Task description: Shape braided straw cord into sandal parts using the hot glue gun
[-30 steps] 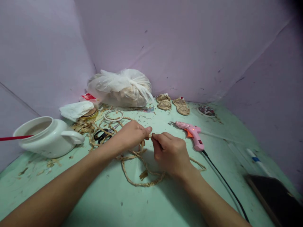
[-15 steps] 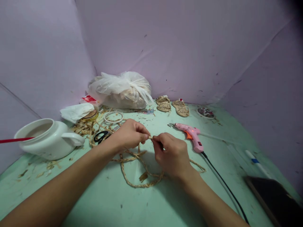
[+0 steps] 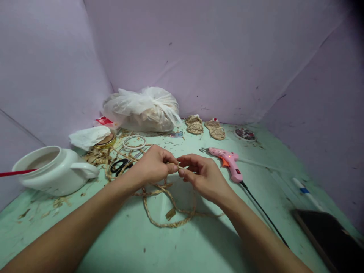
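Note:
Over the middle of the table, my left hand [image 3: 156, 163] pinches a thin strand of braided straw cord between thumb and fingers. My right hand [image 3: 200, 172] meets it fingertip to fingertip, its thumb and forefinger closed on the same strand. Below both hands the braided straw cord [image 3: 170, 225] lies in loose loops on the green tabletop, running left into a tangle. A brown scrap [image 3: 171, 214] of dry leaf rests inside one loop. Black-handled scissors [image 3: 119, 167] lie left of my left hand, partly under the cord.
A pink glue gun [image 3: 227, 159] with a black cable lies to the right. Two small woven straw slippers [image 3: 215, 129] stand by the back wall, near a full plastic bag [image 3: 142, 110]. A white pot [image 3: 54, 170] is at left, a dark flat device [image 3: 327, 235] at front right.
My right hand has turned, its fingers now more extended at the strand. My left hand keeps its pinch. The whole view has shifted slightly.

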Demonstrator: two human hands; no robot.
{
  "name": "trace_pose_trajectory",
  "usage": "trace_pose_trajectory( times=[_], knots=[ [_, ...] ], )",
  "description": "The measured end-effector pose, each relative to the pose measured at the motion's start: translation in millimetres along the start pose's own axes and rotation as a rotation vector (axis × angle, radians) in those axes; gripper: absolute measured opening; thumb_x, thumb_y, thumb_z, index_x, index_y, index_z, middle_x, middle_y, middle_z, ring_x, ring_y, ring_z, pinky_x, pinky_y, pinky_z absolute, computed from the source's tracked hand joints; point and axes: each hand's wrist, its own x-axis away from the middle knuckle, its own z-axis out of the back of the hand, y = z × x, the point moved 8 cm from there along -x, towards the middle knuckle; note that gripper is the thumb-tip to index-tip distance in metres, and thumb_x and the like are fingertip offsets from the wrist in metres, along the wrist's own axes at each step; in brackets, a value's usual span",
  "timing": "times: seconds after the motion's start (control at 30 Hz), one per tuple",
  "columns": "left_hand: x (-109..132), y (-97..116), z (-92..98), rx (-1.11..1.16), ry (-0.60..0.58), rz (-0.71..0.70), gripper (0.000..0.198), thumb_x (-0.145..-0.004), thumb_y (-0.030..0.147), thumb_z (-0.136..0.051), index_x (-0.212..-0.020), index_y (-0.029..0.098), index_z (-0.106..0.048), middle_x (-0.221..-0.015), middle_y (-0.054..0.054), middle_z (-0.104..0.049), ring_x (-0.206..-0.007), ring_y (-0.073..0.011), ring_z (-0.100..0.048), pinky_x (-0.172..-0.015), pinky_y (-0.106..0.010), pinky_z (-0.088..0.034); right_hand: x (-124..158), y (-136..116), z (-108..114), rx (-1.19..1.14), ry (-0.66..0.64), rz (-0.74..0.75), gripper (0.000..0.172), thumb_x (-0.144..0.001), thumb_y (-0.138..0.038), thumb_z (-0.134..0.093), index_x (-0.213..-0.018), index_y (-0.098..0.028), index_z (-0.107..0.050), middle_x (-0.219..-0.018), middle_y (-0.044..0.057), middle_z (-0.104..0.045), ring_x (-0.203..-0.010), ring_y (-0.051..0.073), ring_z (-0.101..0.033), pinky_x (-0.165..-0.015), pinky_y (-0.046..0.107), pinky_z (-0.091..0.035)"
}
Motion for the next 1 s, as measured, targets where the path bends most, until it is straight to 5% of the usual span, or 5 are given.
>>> trace_pose_trajectory(
  times=[0.5, 0.63, 0.83, 0.9, 1.0],
  knots=[
    [1.5, -1.4, -1.7, 0.104, -0.018, 0.033, 0.013, -0.060, 0.017, -0.056, -0.066, 0.012, -0.067, -0.044, 0.006, -0.043, -0.041, -0.0049, -0.031, -0.042, -0.019, -0.024, 0.0, 14.6, 0.7, -0.363, 0.095, -0.163, 0.010, -0.061, -0.021, -0.069, -0.069, -0.016, -0.068, -0.055, -0.002, -0.062, -0.047, 0.010, -0.058, -0.051, 0.025, -0.050],
    [1.2, -8.9, -6.3, 0.249, -0.023, 0.131, 0.009, -0.058, 0.015, -0.054, -0.061, 0.012, -0.062, -0.041, 0.007, -0.040, -0.037, -0.0040, -0.026, -0.038, -0.019, -0.020, 0.9, 3.4, 3.8, -0.192, 0.088, 0.020, 0.006, -0.068, -0.018, -0.062, -0.070, -0.016, -0.067, -0.059, 0.001, -0.065, -0.051, 0.012, -0.060, -0.052, 0.025, -0.049],
    [4.4, -16.6, -13.2, 0.376, -0.081, 0.284, 0.006, -0.057, 0.014, -0.051, -0.051, 0.014, -0.053, -0.035, 0.007, -0.033, -0.029, -0.0040, -0.022, -0.034, -0.021, -0.013, 23.8, -32.1, -3.2, 0.429, 0.107, 0.687, 0.022, -0.074, -0.004, -0.045, -0.074, -0.017, -0.062, -0.076, 0.006, -0.068, -0.069, 0.014, -0.062, -0.060, 0.025, -0.047],
    [2.8, -18.9, -9.6, 0.359, -0.054, 0.275, 0.005, -0.058, 0.015, -0.052, -0.053, 0.013, -0.055, -0.036, 0.007, -0.035, -0.030, -0.0041, -0.023, -0.034, -0.021, -0.013, 25.0, -30.1, -4.8, 0.474, 0.072, 0.699, 0.014, -0.073, -0.006, -0.048, -0.069, -0.017, -0.056, -0.078, 0.006, -0.067, -0.069, 0.014, -0.062, -0.061, 0.025, -0.046],
    [0.3, -21.8, -3.7, 0.326, 0.009, 0.253, 0.004, -0.057, 0.016, -0.054, -0.057, 0.013, -0.057, -0.039, 0.006, -0.040, -0.034, -0.0044, -0.026, -0.036, -0.020, -0.016, 15.0, -20.3, 1.7, 0.331, 0.035, 0.478, 0.011, -0.071, -0.019, -0.059, -0.067, -0.017, -0.049, -0.080, 0.006, -0.066, -0.069, 0.015, -0.061, -0.062, 0.026, -0.046]
  ],
)
